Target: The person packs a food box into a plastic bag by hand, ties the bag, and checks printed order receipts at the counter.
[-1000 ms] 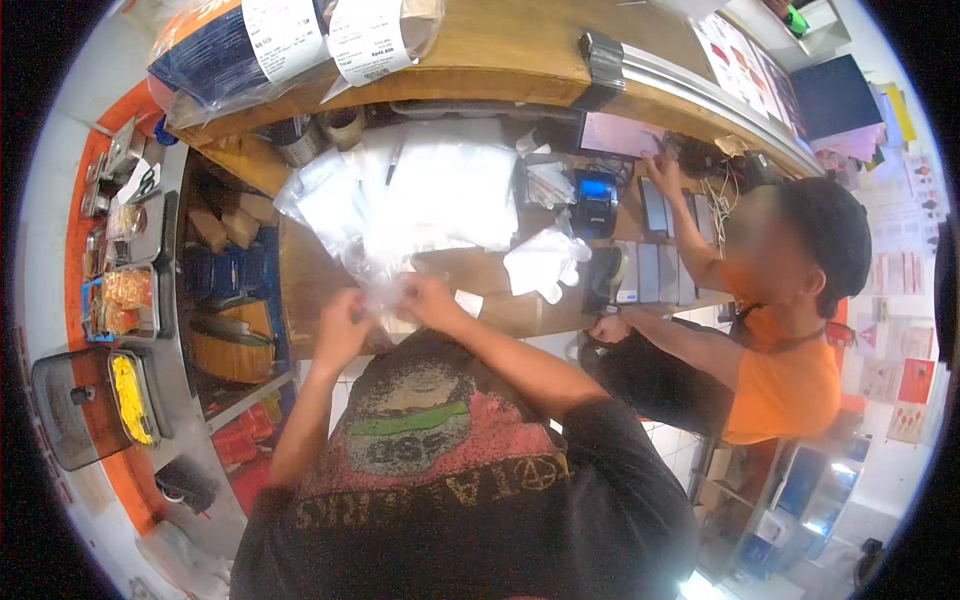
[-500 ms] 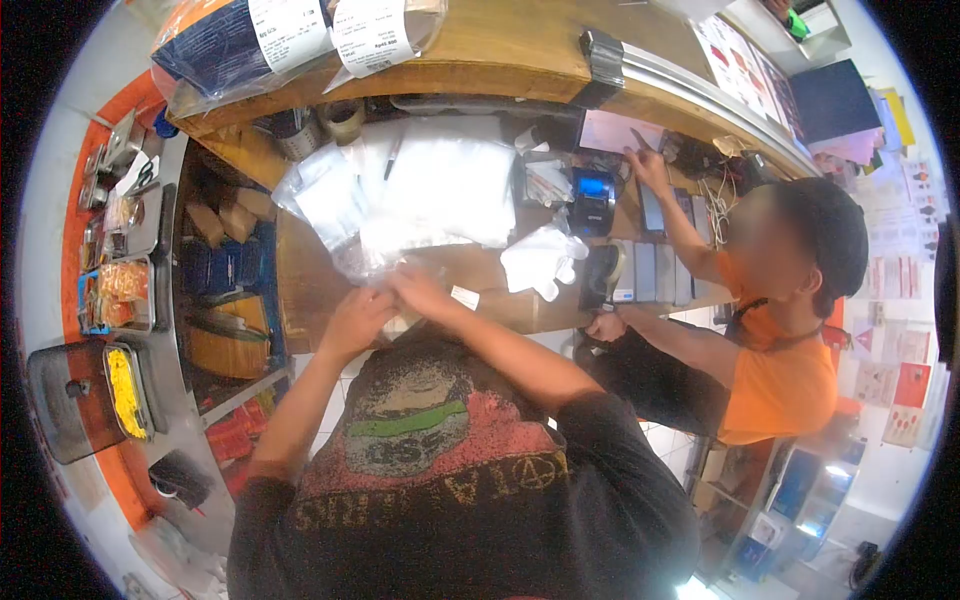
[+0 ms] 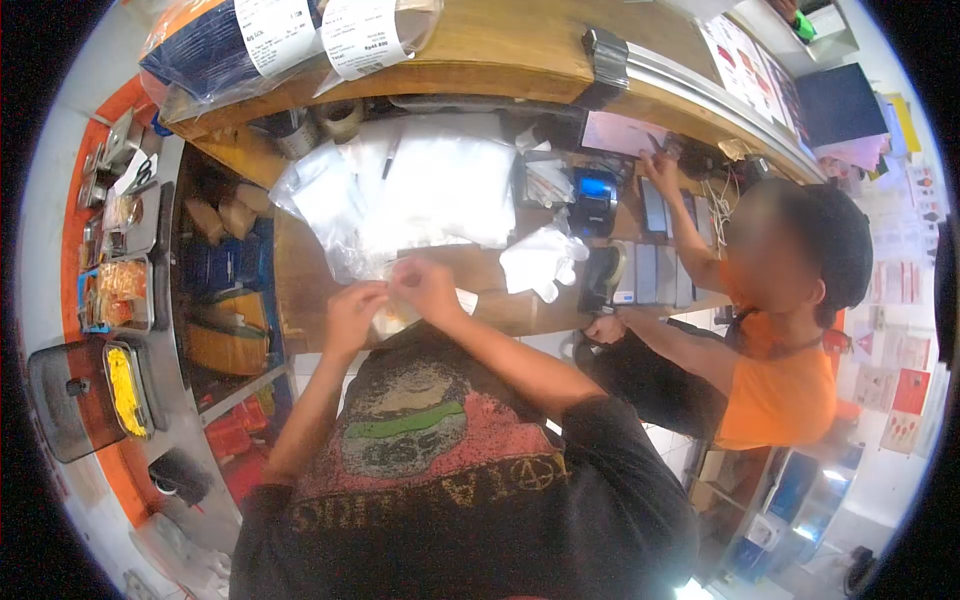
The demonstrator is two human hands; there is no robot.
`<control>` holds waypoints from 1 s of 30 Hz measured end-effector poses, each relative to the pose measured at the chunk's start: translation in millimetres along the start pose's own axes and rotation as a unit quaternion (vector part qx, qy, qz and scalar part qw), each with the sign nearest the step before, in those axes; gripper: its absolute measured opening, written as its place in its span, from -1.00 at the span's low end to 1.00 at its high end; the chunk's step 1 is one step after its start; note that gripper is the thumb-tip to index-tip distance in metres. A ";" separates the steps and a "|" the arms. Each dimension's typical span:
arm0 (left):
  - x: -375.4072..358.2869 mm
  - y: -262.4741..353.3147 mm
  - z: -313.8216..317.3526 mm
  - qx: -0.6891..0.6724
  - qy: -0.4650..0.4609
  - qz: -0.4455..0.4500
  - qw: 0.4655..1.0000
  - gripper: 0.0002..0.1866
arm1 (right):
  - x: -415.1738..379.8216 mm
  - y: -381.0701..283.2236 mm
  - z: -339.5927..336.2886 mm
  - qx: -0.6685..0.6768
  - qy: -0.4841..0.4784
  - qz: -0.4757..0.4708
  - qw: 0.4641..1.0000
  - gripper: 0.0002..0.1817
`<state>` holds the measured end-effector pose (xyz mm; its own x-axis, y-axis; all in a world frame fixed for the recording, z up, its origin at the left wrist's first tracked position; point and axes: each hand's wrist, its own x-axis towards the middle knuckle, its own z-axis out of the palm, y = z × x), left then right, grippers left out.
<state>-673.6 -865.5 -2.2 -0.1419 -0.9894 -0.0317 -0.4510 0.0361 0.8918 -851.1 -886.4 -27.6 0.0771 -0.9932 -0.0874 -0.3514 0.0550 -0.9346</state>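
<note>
Near the front edge of the wooden counter, my left hand pinches the upper part of a small clear plastic bag. My right hand closes on the same bag from the other side. Something pale shows through the plastic, but its kind cannot be made out. Just beyond my hands lie a stack of clear plastic bags with a pen on top. A white paper slip lies by my right wrist, and white plastic gloves are farther right.
To the right, a co-worker in an orange shirt reaches over the counter. A small printer, a tape dispenser and phones stand between us. A raised wooden shelf crosses the far side. Food trays line the left.
My hands have lifted slightly and drawn a little apart at the bag, which shows more between them. The co-worker's reaching hand has shifted slightly to the right.
</note>
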 end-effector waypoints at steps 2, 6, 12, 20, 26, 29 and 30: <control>0.1 -6.8 4.2 0.006 0.013 0.016 1.000 -0.89 | -0.9 1.2 2.1 0.060 -0.027 0.012 0.998 -0.75; -1.5 2.2 11.3 0.055 0.048 0.039 0.997 -0.88 | 3.0 25.4 13.0 0.124 -0.017 -0.022 0.992 -0.72; -0.3 9.2 16.2 0.087 0.054 0.054 0.993 -0.89 | 2.6 12.2 1.1 0.116 -0.047 0.023 0.992 -0.70; -2.3 6.8 17.5 0.067 0.056 0.054 0.995 -0.88 | 3.9 15.5 3.3 0.104 -0.067 0.038 0.992 -0.67; -4.4 2.6 15.8 0.069 0.053 0.065 0.994 -0.89 | 2.4 8.2 0.9 0.077 -0.062 0.040 0.994 -0.67; -4.9 -1.3 14.3 0.064 0.052 0.066 0.994 -0.89 | 3.2 14.6 0.8 0.070 -0.090 0.021 0.993 -0.66; -5.0 -2.1 13.8 0.066 0.051 0.069 0.994 -0.89 | 3.2 15.9 1.2 0.070 -0.091 0.021 0.993 -0.66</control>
<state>-684.1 -858.7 -10.2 -0.1228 -0.9827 0.1390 -0.5456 0.1838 0.8177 -855.4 -888.6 -43.2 0.2365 -0.9556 -0.1759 -0.2256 0.1221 -0.9666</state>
